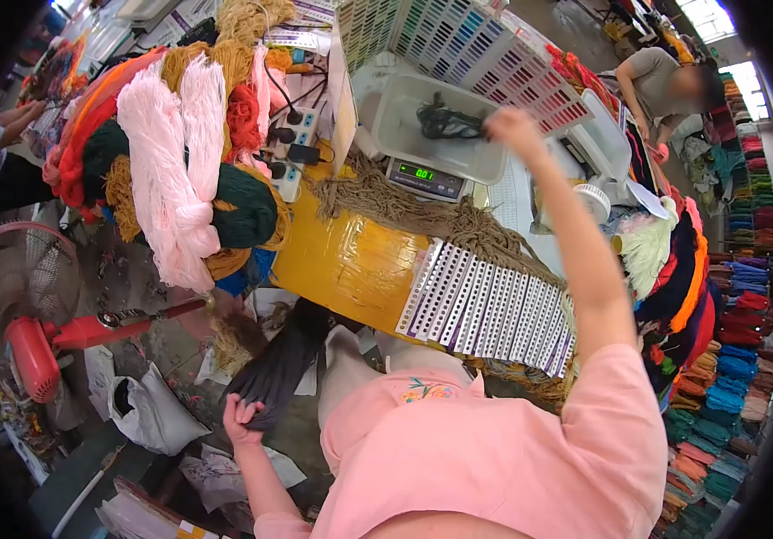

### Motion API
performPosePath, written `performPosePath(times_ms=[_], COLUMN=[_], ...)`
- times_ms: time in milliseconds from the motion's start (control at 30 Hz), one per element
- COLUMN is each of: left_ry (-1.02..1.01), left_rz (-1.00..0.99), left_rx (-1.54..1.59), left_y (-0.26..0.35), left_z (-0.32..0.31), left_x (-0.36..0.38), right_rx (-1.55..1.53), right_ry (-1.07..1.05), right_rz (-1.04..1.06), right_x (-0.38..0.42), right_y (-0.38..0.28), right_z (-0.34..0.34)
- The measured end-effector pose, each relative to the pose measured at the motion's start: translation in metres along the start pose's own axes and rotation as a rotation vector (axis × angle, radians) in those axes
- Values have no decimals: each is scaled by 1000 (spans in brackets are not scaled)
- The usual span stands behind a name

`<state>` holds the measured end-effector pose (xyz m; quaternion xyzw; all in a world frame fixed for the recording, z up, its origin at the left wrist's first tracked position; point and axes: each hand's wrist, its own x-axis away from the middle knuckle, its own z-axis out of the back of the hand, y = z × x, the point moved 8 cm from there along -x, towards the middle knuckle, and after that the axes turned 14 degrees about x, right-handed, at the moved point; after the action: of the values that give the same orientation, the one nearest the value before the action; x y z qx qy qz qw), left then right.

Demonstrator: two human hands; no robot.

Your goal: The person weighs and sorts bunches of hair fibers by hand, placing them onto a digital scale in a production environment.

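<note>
Bright windows, grey floor, yellow table (350, 260)

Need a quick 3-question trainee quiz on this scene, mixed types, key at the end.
1. Multiple choice: what lies in the plastic tub at the scale?
A) A coil of orange cord
B) Dark green yarn
C) A stack of white cups

2. True or false: the left hand holds a dark skein.

3. Fill in the colour: the body of the fan is ____.

Key: 1 B; 2 true; 3 red.
</note>
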<state>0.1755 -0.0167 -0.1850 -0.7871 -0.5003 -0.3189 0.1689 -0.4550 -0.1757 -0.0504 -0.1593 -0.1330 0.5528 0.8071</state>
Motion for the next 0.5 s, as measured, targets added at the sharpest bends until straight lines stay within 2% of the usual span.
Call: performPosePath(times_ms=[33, 67, 133, 233, 267, 333, 400, 433, 467, 500], left_ry=[-44, -83, -146, -366, -495, -589, -598, -565, -544, -549], left_rz=[78, 122, 249, 381, 405, 451, 469, 421, 419, 403], left_rx=[-17, -56, -102, -139, -150, -182, -182, -307, -351, -409], left_y=[-14, -26, -52, -81, -88, -108, -129, -137, -148, -157], left_z=[-14, -29, -64, -109, -121, -147, -166, -173, -182, -189], left_x=[-3, -6, -3, 6, 7, 7, -1, -8, -12, -17], right_rx=[276, 364, 539, 253, 153, -110, 89, -194, -235, -329], right_ry=[144, -84, -316, 176, 207, 241, 313, 134, 53, 48], right_rz=[137, 24, -83, -82, -91, -145, 20, -162, -225, -151], right_x=[15, 25, 60, 97, 109, 139, 169, 182, 196, 208], right_y=[-16, -4, 5, -2, -5, -13, -36, -42, -46, -56], right_z=[-28, -72, -118, -110, -109, -110, -118, -125, -139, -148])
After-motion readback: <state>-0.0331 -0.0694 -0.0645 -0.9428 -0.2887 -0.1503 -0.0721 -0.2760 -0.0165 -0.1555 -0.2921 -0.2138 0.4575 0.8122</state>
